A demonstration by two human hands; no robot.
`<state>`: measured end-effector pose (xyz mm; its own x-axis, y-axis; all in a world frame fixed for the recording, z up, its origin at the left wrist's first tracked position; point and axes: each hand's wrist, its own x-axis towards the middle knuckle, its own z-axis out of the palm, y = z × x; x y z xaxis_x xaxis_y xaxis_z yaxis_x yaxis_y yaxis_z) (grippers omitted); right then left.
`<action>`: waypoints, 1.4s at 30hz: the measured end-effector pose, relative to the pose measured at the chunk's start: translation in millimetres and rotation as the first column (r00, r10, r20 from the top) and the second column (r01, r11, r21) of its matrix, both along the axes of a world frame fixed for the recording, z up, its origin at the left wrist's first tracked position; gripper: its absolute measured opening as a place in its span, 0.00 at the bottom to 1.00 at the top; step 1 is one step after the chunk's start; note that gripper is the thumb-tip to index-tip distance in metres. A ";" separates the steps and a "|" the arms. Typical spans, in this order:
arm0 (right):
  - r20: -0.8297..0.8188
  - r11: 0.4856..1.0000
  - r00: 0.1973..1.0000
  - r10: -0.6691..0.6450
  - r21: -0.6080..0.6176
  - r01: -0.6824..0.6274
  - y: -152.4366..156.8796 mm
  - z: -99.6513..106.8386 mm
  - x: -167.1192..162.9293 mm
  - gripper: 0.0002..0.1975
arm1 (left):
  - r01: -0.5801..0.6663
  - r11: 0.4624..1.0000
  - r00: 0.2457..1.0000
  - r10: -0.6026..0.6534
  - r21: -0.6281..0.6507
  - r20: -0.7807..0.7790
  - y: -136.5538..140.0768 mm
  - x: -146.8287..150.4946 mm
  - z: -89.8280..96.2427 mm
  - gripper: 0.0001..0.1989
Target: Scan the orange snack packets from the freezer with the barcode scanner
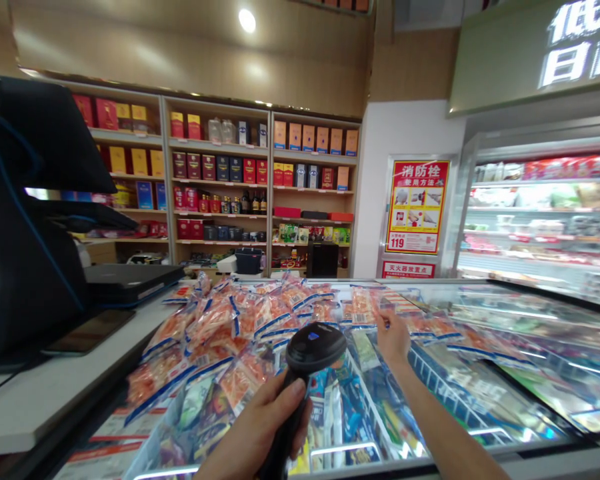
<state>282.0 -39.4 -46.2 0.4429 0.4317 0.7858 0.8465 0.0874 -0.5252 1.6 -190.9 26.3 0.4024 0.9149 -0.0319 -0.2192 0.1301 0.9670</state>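
My left hand (265, 427) is wrapped around the handle of a black handheld barcode scanner (316, 343), its head tilted forward over the freezer. Farther forward and to the right, my right hand (393, 337) has its fingers bent in a pinch at the edge of a clear packet of orange-pink food (363, 307) with a barcode label. The fingertips are partly hidden. A large heap of similar blue-edged packets (260, 313) spreads over the freezer's glass top to the left. A thinner row of packets (443, 330) runs to the right of my right hand.
Beneath the glass, wire baskets hold colourful frozen packages (343, 413). On the left, a white counter (35, 407) carries a phone (90, 331), a black flat box (130, 280) and a dark checkout terminal (35, 220). Shelves of boxed goods (220, 170) line the back wall; a refrigerated display (545, 220) stands right.
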 end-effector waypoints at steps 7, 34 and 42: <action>-0.004 0.973 0.982 -0.191 -0.132 0.189 3.7 9.6 49.5 0.14 | -0.087 0.996 0.993 0.089 0.018 -0.077 14.0 -0.1 2.2 0.15; 0.015 0.858 0.997 -0.082 -0.507 0.078 39.0 -1.2 2.7 0.11 | -0.207 0.977 0.975 0.201 -0.050 -0.096 32.1 -9.9 -17.2 0.17; -0.013 0.977 1.000 -0.025 -0.214 0.022 -4.9 3.3 7.3 0.12 | -0.023 1.000 0.993 0.022 -0.011 -0.118 19.6 -3.5 -13.7 0.17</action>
<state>289.2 -44.2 -42.9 0.4667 0.5779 0.6694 0.8384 -0.0481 -0.5430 -1.9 -171.4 12.7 0.3746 0.9229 -0.0892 -0.1069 0.1386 0.9846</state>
